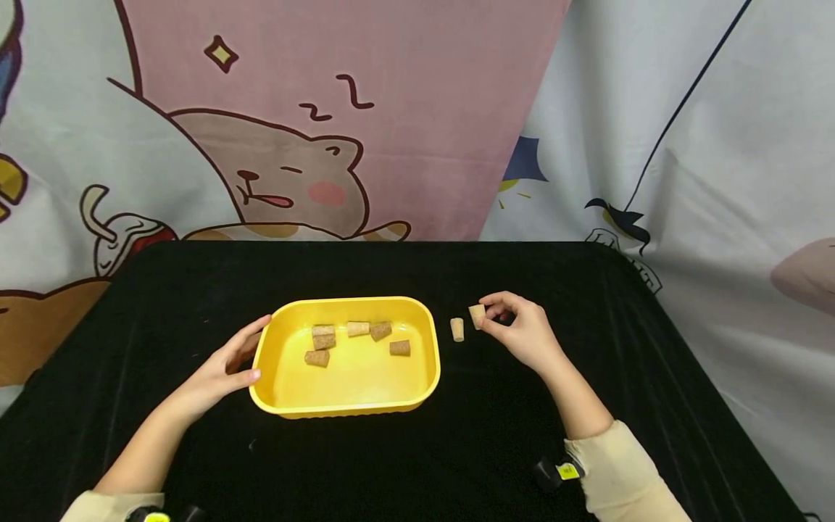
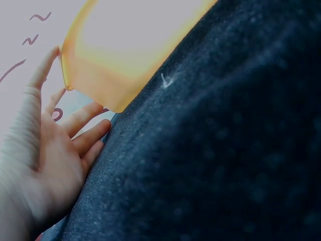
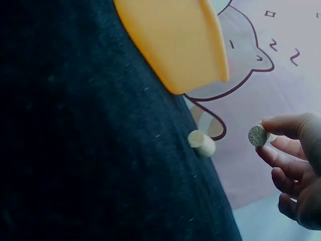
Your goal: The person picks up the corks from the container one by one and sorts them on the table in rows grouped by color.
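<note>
A yellow tray (image 1: pixel 346 388) stands on the black cloth with several cork stoppers (image 1: pixel 400 348) lying loose inside it. My left hand (image 1: pixel 218 370) touches the tray's left end, its fingers and thumb spread and mostly straight; in the left wrist view the fingertips meet the tray wall (image 2: pixel 95 83). Right of the tray, my right hand (image 1: pixel 522 330) pinches a cork stopper (image 1: pixel 478 316) between thumb and fingers; its round end faces the right wrist view. Another pale cork stopper (image 1: pixel 457 330) stands on the cloth between the tray and my right hand.
The black cloth (image 1: pixel 496 449) covers the table, whose far edge meets a hanging printed curtain (image 1: pixel 424 145). Dark devices with yellow labels (image 1: pixel 567 471) are at both wrists.
</note>
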`<state>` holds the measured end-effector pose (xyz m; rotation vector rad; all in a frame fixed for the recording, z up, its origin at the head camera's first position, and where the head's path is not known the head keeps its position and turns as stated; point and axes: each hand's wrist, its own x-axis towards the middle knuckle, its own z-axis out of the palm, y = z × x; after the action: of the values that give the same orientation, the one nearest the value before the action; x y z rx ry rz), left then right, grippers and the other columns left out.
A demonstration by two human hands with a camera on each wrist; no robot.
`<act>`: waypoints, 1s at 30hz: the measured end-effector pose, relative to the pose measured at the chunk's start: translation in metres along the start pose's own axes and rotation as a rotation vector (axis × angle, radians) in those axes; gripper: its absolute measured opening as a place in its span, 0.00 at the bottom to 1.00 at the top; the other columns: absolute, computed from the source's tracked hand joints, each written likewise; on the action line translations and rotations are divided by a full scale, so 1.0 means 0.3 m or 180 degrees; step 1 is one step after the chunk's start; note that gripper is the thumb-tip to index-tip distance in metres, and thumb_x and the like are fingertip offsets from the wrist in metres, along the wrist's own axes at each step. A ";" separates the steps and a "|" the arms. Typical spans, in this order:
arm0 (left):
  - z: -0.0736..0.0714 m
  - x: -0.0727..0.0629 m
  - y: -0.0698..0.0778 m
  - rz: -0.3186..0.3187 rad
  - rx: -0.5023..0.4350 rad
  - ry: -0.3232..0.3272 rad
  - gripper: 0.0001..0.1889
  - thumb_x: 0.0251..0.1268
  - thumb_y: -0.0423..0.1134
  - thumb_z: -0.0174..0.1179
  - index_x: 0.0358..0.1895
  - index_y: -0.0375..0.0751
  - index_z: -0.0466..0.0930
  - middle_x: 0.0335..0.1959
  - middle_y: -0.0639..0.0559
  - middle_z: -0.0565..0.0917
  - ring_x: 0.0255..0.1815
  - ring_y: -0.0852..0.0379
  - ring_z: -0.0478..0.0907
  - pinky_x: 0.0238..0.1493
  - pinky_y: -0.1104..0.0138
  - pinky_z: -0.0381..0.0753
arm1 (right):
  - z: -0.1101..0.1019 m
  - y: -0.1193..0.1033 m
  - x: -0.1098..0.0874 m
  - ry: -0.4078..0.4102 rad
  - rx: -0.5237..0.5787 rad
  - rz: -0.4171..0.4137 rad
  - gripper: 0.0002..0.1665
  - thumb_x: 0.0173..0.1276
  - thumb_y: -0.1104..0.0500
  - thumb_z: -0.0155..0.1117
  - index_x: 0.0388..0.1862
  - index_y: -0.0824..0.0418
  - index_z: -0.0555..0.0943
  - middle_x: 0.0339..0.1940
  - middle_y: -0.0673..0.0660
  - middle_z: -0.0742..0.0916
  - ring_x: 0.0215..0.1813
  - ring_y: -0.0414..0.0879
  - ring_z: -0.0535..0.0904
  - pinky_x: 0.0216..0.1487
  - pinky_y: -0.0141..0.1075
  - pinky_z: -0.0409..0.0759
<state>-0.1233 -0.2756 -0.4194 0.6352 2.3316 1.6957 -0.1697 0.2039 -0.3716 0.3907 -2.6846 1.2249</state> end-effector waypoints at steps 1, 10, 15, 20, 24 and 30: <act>0.000 -0.001 0.000 -0.0004 0.0004 0.0005 0.35 0.69 0.31 0.50 0.76 0.45 0.46 0.69 0.29 0.61 0.61 0.65 0.69 0.54 0.62 0.70 | 0.005 0.005 0.001 0.0004 -0.0028 0.0041 0.16 0.58 0.60 0.72 0.46 0.60 0.82 0.32 0.51 0.85 0.39 0.47 0.77 0.43 0.43 0.73; 0.002 0.001 -0.005 -0.0014 0.0008 0.0014 0.35 0.69 0.32 0.50 0.76 0.46 0.47 0.68 0.30 0.62 0.60 0.63 0.69 0.54 0.51 0.67 | 0.038 0.055 -0.003 0.0021 -0.0094 0.0332 0.16 0.58 0.58 0.72 0.45 0.61 0.82 0.31 0.52 0.85 0.35 0.47 0.76 0.38 0.41 0.72; 0.004 0.001 -0.001 -0.0040 0.0009 0.0025 0.35 0.69 0.32 0.50 0.76 0.46 0.47 0.68 0.30 0.62 0.60 0.63 0.69 0.54 0.51 0.67 | 0.052 0.087 -0.006 0.0014 -0.0066 0.0499 0.16 0.58 0.57 0.72 0.44 0.62 0.82 0.30 0.52 0.85 0.32 0.47 0.75 0.33 0.38 0.72; 0.003 -0.001 -0.002 -0.0037 0.0021 0.0034 0.35 0.69 0.32 0.50 0.76 0.46 0.47 0.68 0.30 0.63 0.60 0.63 0.70 0.54 0.54 0.67 | 0.067 0.102 -0.007 0.0028 -0.0034 0.0671 0.17 0.58 0.56 0.72 0.43 0.62 0.82 0.29 0.53 0.85 0.30 0.47 0.76 0.31 0.38 0.72; 0.001 -0.001 -0.005 -0.0010 0.0013 0.0018 0.35 0.69 0.31 0.50 0.76 0.46 0.47 0.68 0.30 0.63 0.60 0.62 0.70 0.54 0.55 0.68 | 0.077 0.108 -0.005 0.0040 -0.0052 0.0729 0.17 0.59 0.56 0.71 0.43 0.63 0.82 0.28 0.53 0.85 0.29 0.46 0.77 0.31 0.38 0.73; 0.000 0.000 -0.007 -0.0017 0.0002 0.0026 0.35 0.69 0.32 0.50 0.76 0.46 0.47 0.68 0.30 0.62 0.61 0.64 0.69 0.54 0.50 0.66 | 0.088 0.114 -0.003 0.0048 -0.0129 0.0766 0.16 0.60 0.56 0.71 0.43 0.65 0.81 0.28 0.53 0.85 0.29 0.46 0.78 0.31 0.38 0.73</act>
<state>-0.1238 -0.2763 -0.4212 0.6229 2.3374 1.6984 -0.1802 0.2054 -0.4136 0.0527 -2.8015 1.2235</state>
